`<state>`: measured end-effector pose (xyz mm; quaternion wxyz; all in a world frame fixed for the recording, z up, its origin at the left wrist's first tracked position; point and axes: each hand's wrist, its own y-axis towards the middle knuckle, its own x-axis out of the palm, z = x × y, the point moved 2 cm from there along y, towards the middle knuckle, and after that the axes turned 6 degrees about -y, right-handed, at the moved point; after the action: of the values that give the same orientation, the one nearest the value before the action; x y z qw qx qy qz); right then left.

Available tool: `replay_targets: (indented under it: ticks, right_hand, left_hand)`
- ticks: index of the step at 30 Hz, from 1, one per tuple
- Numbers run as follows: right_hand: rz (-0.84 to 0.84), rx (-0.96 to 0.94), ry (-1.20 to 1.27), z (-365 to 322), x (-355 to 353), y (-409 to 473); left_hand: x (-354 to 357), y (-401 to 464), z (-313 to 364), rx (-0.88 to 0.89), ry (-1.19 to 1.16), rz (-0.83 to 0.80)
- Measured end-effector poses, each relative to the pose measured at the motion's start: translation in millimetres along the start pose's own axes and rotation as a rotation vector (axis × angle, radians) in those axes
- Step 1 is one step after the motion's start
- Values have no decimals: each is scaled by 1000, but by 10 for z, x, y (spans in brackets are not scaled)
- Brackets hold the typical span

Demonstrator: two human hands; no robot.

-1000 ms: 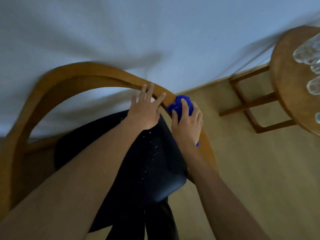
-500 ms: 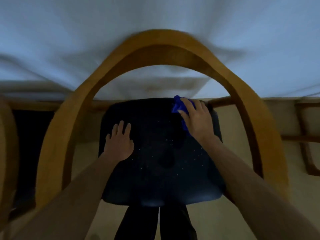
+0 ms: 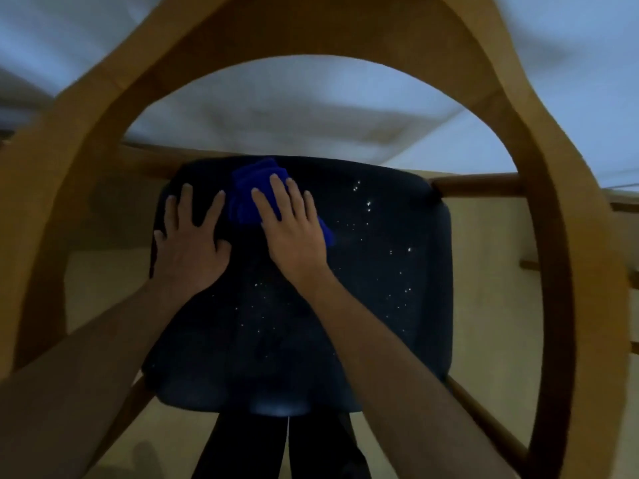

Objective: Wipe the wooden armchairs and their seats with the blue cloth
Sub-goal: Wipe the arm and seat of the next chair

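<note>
Wiping of the seat (image 3: 363,305) is the step in hand. The right hand (image 3: 294,233) lies flat on the blue cloth (image 3: 247,198), fingers extended and slightly spread, pressing the cloth onto the cushion instead of clenching it. The cloth is bunched at the far left part of the seat, close to the far edge, with most of its bulk showing beyond and left of the fingers. The left hand (image 3: 190,243) rests palm-down on the seat just beside the cloth, fingers straight and released, holding nothing; it appears to steady the body or the chair.

Pale specks remain scattered over the right and central areas of the dark cushion, so the seat is judged only partly cleaned. The next move calls for drawing the cloth rightward and toward the near edge with steady pressure, keeping the cloth under the palm so that it does not slip out.

The curved wooden frame (image 3: 546,202) arches around the seat, with rails at the far and right sides. A pale wall lies beyond, and a light floor shows under the chair. The room is dim.
</note>
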<state>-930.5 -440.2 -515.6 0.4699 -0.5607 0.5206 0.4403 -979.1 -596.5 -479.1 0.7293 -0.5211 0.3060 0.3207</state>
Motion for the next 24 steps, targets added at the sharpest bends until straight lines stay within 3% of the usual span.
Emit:
replay_targets:
  ticks: [2,8,11,13,16,20,23,24]
  right_hand:
    - [28,57,22,390,-50,-114]
    - [46,578,79,1595,-354,-916]
    - [120,951,203,1650,-433,-981]
    - [181,1021,165,1353,-371,-780]
    - [222,697,150,440,-197,-376]
    - [19,91,223,-812,-108,-374]
    - [-54,-205,111,-417,-131,-383]
    - [-49,-222,59,-113,-144,-393]
  left_hand:
    - [-7,4,-38,11,-5,-2]
    - [-78,32,-55,-4,20,-48]
    - [-74,28,-46,-5,16,-39]
    - [-53,21,-42,-4,6,-28]
    - [-41,22,-34,-4,-4,-18]
    - [-173,28,-127,33,15,-87]
    - [-264,33,-177,60,20,-130]
    - [-258,31,-159,63,17,-135]
